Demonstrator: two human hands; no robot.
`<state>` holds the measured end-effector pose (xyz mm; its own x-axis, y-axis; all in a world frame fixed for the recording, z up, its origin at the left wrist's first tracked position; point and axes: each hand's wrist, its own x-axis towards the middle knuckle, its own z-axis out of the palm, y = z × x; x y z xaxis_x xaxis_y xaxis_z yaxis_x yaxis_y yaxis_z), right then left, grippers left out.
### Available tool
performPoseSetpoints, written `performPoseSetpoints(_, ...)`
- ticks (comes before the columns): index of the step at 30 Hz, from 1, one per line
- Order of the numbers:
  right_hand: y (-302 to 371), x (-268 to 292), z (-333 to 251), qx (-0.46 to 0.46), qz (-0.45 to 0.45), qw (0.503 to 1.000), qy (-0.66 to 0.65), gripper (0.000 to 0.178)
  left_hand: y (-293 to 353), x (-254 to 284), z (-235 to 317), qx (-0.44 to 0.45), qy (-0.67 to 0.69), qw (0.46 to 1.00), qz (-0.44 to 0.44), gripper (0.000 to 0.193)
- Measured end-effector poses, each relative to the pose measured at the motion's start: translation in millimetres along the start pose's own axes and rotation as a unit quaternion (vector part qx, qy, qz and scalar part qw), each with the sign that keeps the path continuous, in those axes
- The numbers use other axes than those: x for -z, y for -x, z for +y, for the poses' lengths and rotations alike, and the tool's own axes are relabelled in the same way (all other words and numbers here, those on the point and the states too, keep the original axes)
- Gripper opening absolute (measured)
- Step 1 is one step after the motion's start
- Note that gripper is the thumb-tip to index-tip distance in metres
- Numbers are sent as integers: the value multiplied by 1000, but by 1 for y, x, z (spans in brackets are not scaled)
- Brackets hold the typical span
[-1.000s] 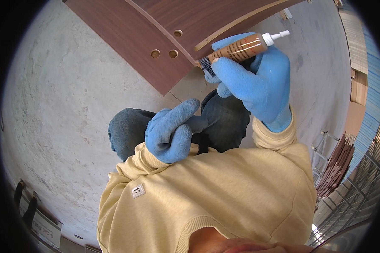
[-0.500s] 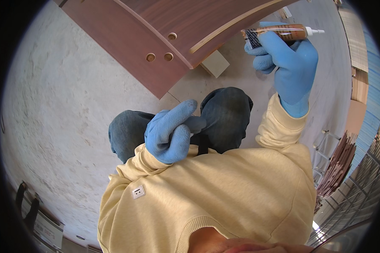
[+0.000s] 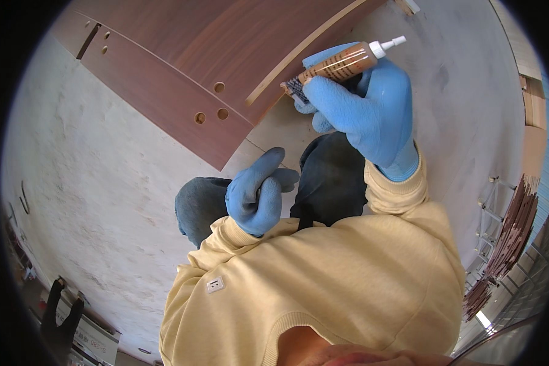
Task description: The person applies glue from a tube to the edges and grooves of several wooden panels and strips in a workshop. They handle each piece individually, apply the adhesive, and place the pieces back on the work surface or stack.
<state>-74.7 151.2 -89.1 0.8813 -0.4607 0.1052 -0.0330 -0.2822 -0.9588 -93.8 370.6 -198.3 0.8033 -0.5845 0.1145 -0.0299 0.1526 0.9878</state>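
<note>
Beside the right edge of the brown panel (image 3: 201, 43), the right hand (image 3: 375, 113) grips a tube (image 3: 348, 63), probably light, soft and squeezable, best held mid-body. The left hand (image 3: 255, 198) curls loosely near the panel; whether empty, I cannot tell.

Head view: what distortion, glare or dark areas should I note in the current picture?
Head view: strong fisheye bowing, plain along the brown panel's outer edge; black corners around the circular image; narrow pale glare streaks on the tube in the right hand; both gloved hands look reasonably sharp.
</note>
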Motion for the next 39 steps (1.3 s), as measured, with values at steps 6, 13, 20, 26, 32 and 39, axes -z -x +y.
performPoseSetpoints(6,-4,26,-5,-49,40,998,14,18,-5,-6,-7,-13,-10,1000,9,42)
performPoseSetpoints(13,-4,41,14,-36,22,998,-52,26,-12,-14,-25,40,-48,998,-2,37)
performPoseSetpoints(20,-33,49,15,-62,-23,976,-206,25,-18,-24,-34,199,-164,965,-48,32)
performPoseSetpoints(26,-68,66,-39,-224,-31,949,-219,24,-22,-40,-13,261,-249,923,-136,32)
performPoseSetpoints(32,-86,95,-119,-287,-10,931,-225,27,-7,-54,-10,251,-323,902,-140,31)
performPoseSetpoints(39,-71,170,-210,-312,28,912,-265,26,34,-51,88,311,-412,823,-238,29)
